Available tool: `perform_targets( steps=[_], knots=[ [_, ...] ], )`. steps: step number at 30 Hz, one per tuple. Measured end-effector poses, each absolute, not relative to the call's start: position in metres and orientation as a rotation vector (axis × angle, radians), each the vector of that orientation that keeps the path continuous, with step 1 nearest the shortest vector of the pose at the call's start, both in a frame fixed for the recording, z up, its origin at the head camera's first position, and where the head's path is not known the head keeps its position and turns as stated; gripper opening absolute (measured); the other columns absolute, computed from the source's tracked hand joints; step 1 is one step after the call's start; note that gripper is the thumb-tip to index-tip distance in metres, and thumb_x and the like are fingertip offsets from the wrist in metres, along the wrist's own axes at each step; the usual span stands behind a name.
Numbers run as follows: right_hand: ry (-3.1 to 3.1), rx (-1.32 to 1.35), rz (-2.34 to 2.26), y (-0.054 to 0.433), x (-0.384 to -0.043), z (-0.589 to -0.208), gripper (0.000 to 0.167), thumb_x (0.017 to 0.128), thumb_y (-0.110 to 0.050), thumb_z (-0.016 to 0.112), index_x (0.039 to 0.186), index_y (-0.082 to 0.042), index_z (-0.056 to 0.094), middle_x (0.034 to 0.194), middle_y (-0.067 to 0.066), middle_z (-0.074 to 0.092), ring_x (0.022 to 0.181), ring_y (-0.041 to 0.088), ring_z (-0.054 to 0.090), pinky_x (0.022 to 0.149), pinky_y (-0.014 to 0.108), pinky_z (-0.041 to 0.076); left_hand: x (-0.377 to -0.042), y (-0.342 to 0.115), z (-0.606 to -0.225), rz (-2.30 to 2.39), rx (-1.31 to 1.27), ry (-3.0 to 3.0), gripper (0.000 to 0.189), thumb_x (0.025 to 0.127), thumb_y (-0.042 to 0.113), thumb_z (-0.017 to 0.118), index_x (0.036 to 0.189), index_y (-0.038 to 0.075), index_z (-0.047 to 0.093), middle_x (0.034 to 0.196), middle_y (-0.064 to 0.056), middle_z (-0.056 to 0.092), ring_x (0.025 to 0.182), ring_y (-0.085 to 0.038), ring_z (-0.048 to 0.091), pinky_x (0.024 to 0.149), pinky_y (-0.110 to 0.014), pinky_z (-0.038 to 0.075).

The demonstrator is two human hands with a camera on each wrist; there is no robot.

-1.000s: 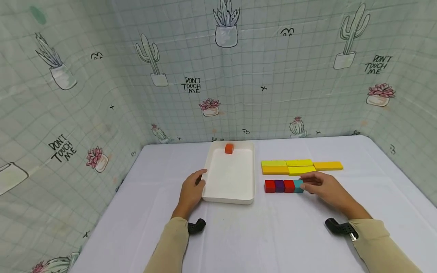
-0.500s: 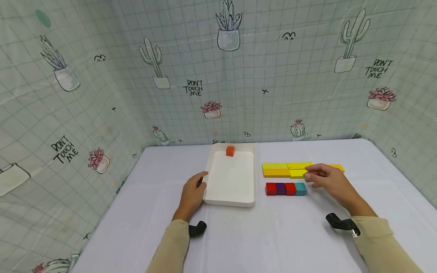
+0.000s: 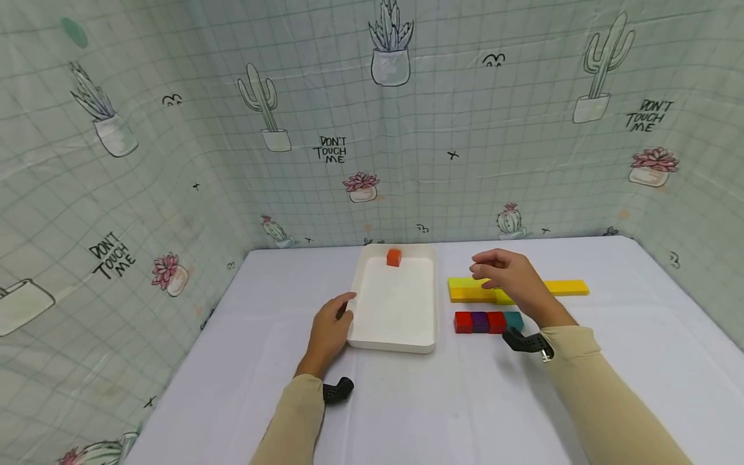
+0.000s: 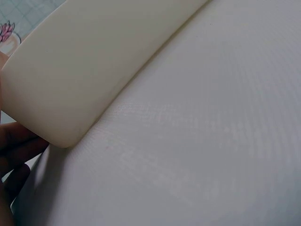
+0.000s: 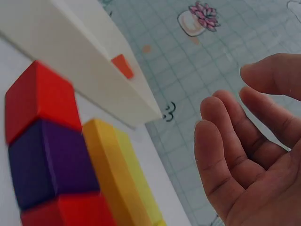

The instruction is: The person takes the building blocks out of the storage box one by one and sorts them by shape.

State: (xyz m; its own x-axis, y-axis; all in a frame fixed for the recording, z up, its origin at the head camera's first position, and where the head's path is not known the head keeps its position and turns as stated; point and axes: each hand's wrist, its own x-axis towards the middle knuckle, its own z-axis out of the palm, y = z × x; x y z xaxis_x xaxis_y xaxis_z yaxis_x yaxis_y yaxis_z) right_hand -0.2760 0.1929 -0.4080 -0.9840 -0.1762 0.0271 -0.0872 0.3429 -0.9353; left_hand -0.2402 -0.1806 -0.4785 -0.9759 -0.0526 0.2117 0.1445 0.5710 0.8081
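My left hand (image 3: pixel 329 332) rests against the left side of a white tray (image 3: pixel 392 345), its thumb and index finger at the rim. In the left wrist view, fingers (image 4: pixel 19 146) lie by the tray's corner. An orange cube (image 3: pixel 394 258) sits at the tray's far end. My right hand (image 3: pixel 514 279), fingers loosely bent and holding nothing, hovers above several flat yellow blocks (image 3: pixel 472 295), partly hiding them. Below it, a row of touching cubes runs red (image 3: pixel 463 322), purple (image 3: pixel 480 322), red (image 3: pixel 496 322) and teal (image 3: pixel 514 319).
A white cloth (image 3: pixel 407 413) covers the table. Behind and to the sides hangs a light green gridded curtain (image 3: pixel 430 116) with cactus drawings. A black wrist device (image 3: pixel 526 342) sits at the right sleeve, another black device (image 3: pixel 339 391) at the left.
My right hand has left the teal cube's side, lifted, and moved left and away over the yellow blocks. The left hand stays at the tray. The camera has shifted slightly.
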Motion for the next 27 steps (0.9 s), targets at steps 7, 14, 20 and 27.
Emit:
perform_targets(
  steps=[7, 14, 20, 27],
  knots=[
    [2.424, -0.274, -1.808, 0.166, -0.298, -0.407, 0.048, 0.099, -0.041, 0.062, 0.129, -0.003, 0.059, 0.131, 0.024, 0.059, 0.115, 0.033, 0.061, 0.095, 0.043, 0.054, -0.24, -0.181, -0.48, -1.334, -0.069, -2.593, 0.038, 0.098, 0.012, 0.054, 0.134, 0.015, 0.065, 0.13, -0.011, 0.063, 0.126, -0.028, 0.055, 0.106, -0.048, 0.044],
    [2.423, -0.236, -1.853, 0.141, -0.31, -0.41, 0.05, 0.1, -0.042, 0.06, 0.129, -0.002, 0.058, 0.129, 0.022, 0.061, 0.114, 0.034, 0.061, 0.091, 0.037, 0.056, -0.238, -0.182, -0.478, -1.335, -0.055, -2.608, 0.038, 0.098, 0.014, 0.055, 0.134, 0.016, 0.065, 0.13, -0.01, 0.063, 0.127, -0.027, 0.055, 0.106, -0.049, 0.043],
    [2.398, -0.215, -1.876, 0.12, -0.319, -0.412, 0.045, 0.101, -0.037, 0.059, 0.129, -0.001, 0.058, 0.127, 0.021, 0.06, 0.118, 0.039, 0.058, 0.093, 0.04, 0.055, -0.239, -0.182, -0.48, -1.352, -0.069, -2.591, 0.038, 0.098, 0.013, 0.055, 0.134, 0.016, 0.065, 0.128, -0.01, 0.064, 0.124, -0.027, 0.056, 0.104, -0.049, 0.044],
    [2.383, -0.17, -1.917, 0.098, -0.33, -0.416, 0.04, 0.102, -0.03, 0.057, 0.132, -0.002, 0.057, 0.131, 0.019, 0.058, 0.121, 0.036, 0.057, 0.097, 0.042, 0.052, -0.24, -0.181, -0.481, -1.367, -0.077, -2.572, 0.038, 0.098, 0.014, 0.055, 0.134, 0.018, 0.066, 0.124, -0.009, 0.065, 0.121, -0.025, 0.057, 0.104, -0.048, 0.044]
  ],
)
